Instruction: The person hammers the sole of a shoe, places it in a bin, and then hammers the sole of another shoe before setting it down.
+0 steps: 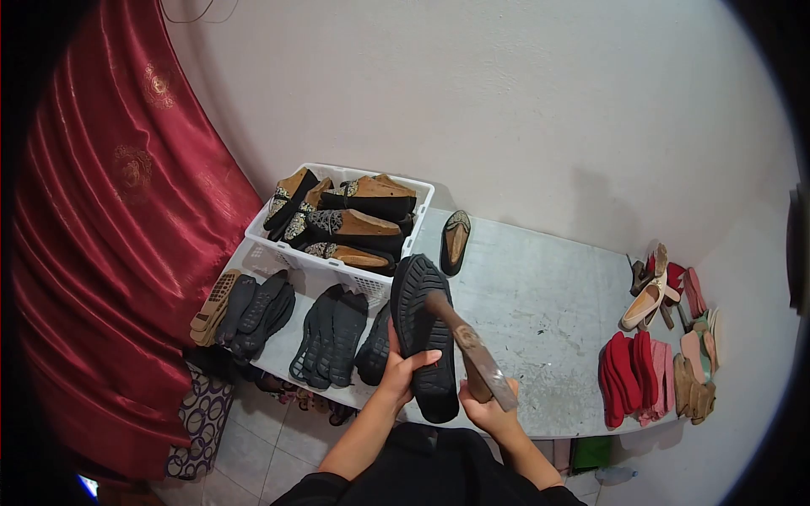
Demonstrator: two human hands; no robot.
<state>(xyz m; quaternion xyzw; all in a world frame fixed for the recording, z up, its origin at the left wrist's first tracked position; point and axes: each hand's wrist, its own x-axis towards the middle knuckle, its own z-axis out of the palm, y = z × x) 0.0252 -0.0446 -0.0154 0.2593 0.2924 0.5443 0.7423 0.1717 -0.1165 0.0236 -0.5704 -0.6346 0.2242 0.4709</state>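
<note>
My left hand [407,374] grips a black shoe [434,392] around its middle, with its ridged sole [418,291] turned up toward me. In my right hand [491,413] is a hammer [472,344], fingers closed around its handle. The worn metal head slants across the view, and its round face overlaps the sole near the shoe's upper half. Both hands are in front of my body at the table's near edge. Behind the held shoe, dark loose soles [372,352] lie partly hidden.
A white basket [339,271] filled with embellished black shoes stands at the back left of the table [540,291]. One more shoe [456,243] lies beside it. Black soles [331,336] line the front left. Red soles [626,379] and a cream shoe [645,304] are at right.
</note>
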